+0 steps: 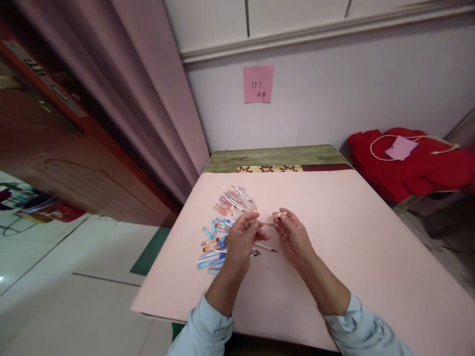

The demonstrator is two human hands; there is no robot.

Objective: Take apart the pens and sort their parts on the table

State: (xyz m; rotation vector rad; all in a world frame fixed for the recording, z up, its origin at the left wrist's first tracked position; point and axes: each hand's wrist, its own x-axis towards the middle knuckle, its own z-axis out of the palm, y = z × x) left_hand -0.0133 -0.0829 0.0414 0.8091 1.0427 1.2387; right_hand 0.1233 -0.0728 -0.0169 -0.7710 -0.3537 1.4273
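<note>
My left hand (242,238) and my right hand (292,232) are raised just above a pink table (352,257), both with fingers closed. Between them they hold a thin pen (266,223), the left hand gripping one end and the right hand pinching a small cap-like piece (276,215) at the other. A white pen with a dark tip (265,246) lies on the table below my hands. To the left of my left hand lies a pile of several pens and caps (222,222), blue, orange and pink.
A pink sticky note (258,84) is stuck on the wall behind the table. Red cloth (411,165) with a white cord and a pink paper lies on a seat at the right. A purple curtain (148,99) and a brown door (55,143) stand at the left.
</note>
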